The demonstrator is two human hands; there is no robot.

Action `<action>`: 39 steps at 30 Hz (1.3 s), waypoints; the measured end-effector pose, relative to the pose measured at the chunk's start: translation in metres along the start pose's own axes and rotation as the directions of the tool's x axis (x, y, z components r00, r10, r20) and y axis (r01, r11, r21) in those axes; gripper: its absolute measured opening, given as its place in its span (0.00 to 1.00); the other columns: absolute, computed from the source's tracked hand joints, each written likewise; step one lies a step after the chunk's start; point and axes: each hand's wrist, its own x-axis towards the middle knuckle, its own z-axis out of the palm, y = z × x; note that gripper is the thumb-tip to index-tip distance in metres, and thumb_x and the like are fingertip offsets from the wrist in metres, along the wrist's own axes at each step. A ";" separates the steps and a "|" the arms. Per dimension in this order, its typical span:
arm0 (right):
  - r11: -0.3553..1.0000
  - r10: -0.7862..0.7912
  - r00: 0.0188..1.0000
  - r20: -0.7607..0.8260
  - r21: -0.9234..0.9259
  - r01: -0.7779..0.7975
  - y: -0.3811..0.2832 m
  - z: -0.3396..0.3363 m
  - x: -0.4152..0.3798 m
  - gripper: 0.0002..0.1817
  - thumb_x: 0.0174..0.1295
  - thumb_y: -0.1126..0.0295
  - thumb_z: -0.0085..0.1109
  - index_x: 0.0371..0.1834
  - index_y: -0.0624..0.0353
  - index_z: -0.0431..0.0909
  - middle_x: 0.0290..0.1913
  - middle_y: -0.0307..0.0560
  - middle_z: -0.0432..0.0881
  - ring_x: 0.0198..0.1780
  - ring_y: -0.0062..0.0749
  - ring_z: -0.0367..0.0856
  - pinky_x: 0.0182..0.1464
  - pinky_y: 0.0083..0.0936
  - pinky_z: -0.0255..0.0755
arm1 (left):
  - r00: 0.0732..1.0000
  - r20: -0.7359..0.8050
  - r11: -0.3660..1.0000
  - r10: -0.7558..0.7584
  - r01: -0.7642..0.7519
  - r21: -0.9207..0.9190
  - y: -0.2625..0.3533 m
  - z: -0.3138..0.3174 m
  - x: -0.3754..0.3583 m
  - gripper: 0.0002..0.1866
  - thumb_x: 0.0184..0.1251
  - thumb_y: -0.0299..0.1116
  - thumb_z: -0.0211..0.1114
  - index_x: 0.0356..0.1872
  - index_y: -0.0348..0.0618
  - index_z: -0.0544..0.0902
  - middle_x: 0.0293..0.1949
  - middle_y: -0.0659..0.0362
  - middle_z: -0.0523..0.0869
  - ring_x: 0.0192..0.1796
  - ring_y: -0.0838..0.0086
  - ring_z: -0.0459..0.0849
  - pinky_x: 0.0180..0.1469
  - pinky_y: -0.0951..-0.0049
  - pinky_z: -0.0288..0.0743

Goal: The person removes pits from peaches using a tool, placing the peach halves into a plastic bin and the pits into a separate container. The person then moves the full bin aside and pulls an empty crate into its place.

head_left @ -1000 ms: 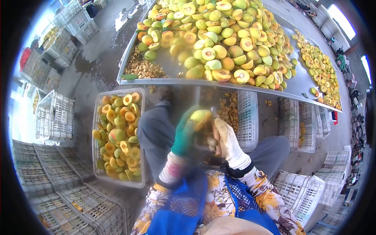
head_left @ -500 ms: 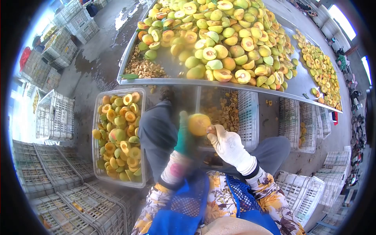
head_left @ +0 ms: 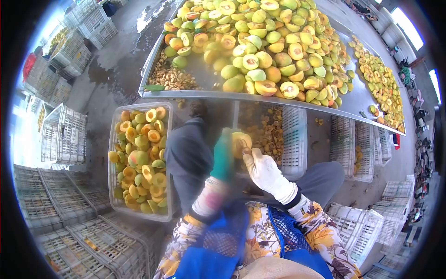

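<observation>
Nearest, short of the metal table (head_left: 209,95), the left hand (head_left: 222,157) curls blurred fingers around a yellow fruit (head_left: 241,141). The right hand (head_left: 268,173) has drawn in closer, thumb and forefinger nearly closed on a small reddish-brown piece (head_left: 246,151) at the fruit's lower edge, so both hands meet there. Left of them, short of the table, stands a crate (head_left: 170,122) of halved fruit; beyond, on the table, lies a heap of fruit (head_left: 288,58).
</observation>
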 end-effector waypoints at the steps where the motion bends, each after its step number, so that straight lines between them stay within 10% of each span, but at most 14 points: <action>1: 0.999 -0.003 1.000 -0.013 0.031 0.004 0.001 0.001 0.001 0.15 0.70 0.62 0.47 0.34 0.65 0.71 0.19 0.63 0.76 0.23 0.56 0.78 0.25 0.45 0.69 | 1.000 0.008 1.000 0.014 -0.015 0.017 -0.003 -0.004 0.004 0.24 0.73 0.54 0.50 0.48 0.40 0.76 0.39 0.58 0.82 0.40 0.73 0.81 0.44 0.74 0.76; 10: 0.972 0.095 0.992 0.084 0.208 -0.111 0.009 0.001 0.011 0.17 0.71 0.61 0.44 0.35 0.66 0.72 0.26 0.71 0.74 0.30 0.68 0.74 0.30 0.48 0.67 | 0.956 0.006 0.898 0.292 -0.276 0.344 -0.009 -0.004 0.012 0.19 0.74 0.46 0.53 0.44 0.38 0.79 0.40 0.59 0.82 0.40 0.77 0.79 0.45 0.76 0.75; 13: 0.989 -0.124 0.989 0.083 0.092 0.116 0.035 0.010 0.013 0.18 0.71 0.57 0.46 0.39 0.65 0.71 0.19 0.60 0.76 0.20 0.51 0.78 0.20 0.36 0.67 | 0.960 0.077 0.783 0.270 -0.265 0.563 0.001 -0.002 0.010 0.17 0.74 0.43 0.54 0.45 0.37 0.80 0.41 0.60 0.82 0.40 0.79 0.78 0.45 0.77 0.73; 16: 0.686 0.444 0.600 0.666 0.179 -0.705 0.016 -0.016 0.025 0.22 0.71 0.50 0.44 0.41 0.62 0.72 0.17 0.48 0.75 0.15 0.34 0.75 0.13 0.26 0.65 | 0.984 0.178 0.770 -0.015 -0.103 0.630 0.003 -0.022 0.032 0.18 0.73 0.41 0.54 0.50 0.37 0.78 0.43 0.60 0.81 0.44 0.79 0.78 0.48 0.77 0.73; 20: 0.530 0.466 0.700 0.541 0.463 -0.711 0.005 -0.007 0.018 0.23 0.70 0.45 0.42 0.34 0.56 0.71 0.20 0.37 0.72 0.14 0.20 0.70 0.10 0.19 0.60 | 0.995 0.095 0.977 0.007 -0.027 0.212 0.003 -0.013 0.027 0.21 0.73 0.41 0.55 0.58 0.36 0.74 0.49 0.59 0.79 0.50 0.78 0.77 0.52 0.77 0.72; 22: 0.531 0.435 0.722 0.539 0.494 -0.689 0.004 -0.009 0.016 0.22 0.70 0.47 0.41 0.38 0.57 0.70 0.21 0.35 0.71 0.14 0.20 0.69 0.11 0.17 0.62 | 0.885 0.276 0.786 0.375 -0.462 0.411 -0.023 -0.015 0.022 0.23 0.66 0.34 0.63 0.60 0.39 0.73 0.53 0.56 0.78 0.53 0.73 0.77 0.57 0.72 0.72; 27: 0.532 0.375 0.670 0.641 0.443 -0.722 -0.009 -0.030 0.016 0.23 0.68 0.43 0.44 0.33 0.53 0.66 0.17 0.31 0.64 0.13 0.17 0.60 0.13 0.16 0.57 | 0.969 0.191 0.901 0.158 -0.221 0.374 -0.006 -0.006 0.020 0.15 0.63 0.32 0.66 0.49 0.39 0.81 0.42 0.60 0.84 0.44 0.78 0.80 0.48 0.76 0.75; 30: 0.232 0.329 0.579 0.746 0.531 -0.815 0.001 -0.027 0.005 0.23 0.69 0.43 0.43 0.33 0.53 0.68 0.15 0.29 0.56 0.11 0.13 0.50 0.11 0.16 0.46 | 0.940 0.331 0.972 -0.079 -0.001 0.234 -0.004 -0.008 0.020 0.13 0.62 0.32 0.66 0.46 0.39 0.82 0.39 0.61 0.84 0.42 0.79 0.80 0.47 0.77 0.75; 33: 0.197 0.356 0.607 0.711 0.578 -0.792 0.005 -0.022 -0.005 0.24 0.71 0.43 0.41 0.35 0.54 0.70 0.14 0.27 0.53 0.09 0.11 0.47 0.11 0.14 0.44 | 0.950 0.313 0.940 0.003 -0.109 0.322 -0.016 -0.004 0.016 0.13 0.62 0.32 0.67 0.45 0.38 0.82 0.39 0.60 0.84 0.41 0.78 0.80 0.47 0.76 0.75; 39: -0.371 -0.045 0.621 0.783 0.564 -0.738 0.019 -0.007 -0.021 0.26 0.74 0.47 0.34 0.42 0.61 0.71 0.13 0.23 0.48 0.06 0.08 0.43 0.06 0.13 0.40 | 0.843 0.537 0.907 -0.014 -0.216 0.362 -0.008 -0.016 0.021 0.15 0.63 0.30 0.65 0.48 0.36 0.81 0.43 0.60 0.83 0.44 0.78 0.80 0.49 0.75 0.75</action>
